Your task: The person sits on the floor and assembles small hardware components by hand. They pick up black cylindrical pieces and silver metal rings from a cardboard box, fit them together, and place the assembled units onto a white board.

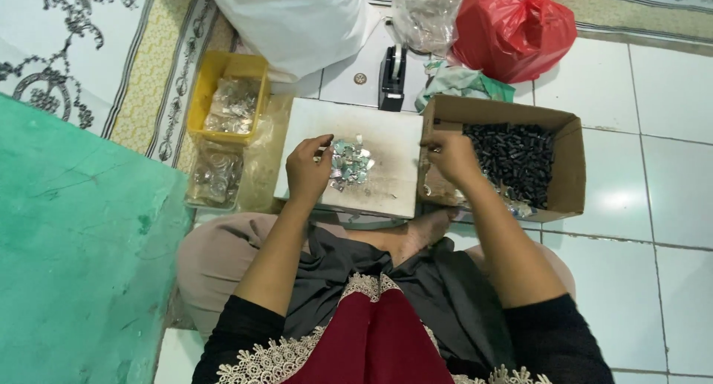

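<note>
Red bag (515,29); yellow tray (226,96); black tape dispenser (392,78)

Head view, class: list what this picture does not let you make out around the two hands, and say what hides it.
- Left hand: what its fingertips pinch is too small to identify, beside the pile of small silvery pieces on the white board.
- Right hand: fingertips curl inside the cardboard box; any held item is hidden.
- Small black parts: too small to name.
- Yellow tray: contents blurred by clear plastic.

home floor: tiles (653,102), patterned rug (67,50)
</note>
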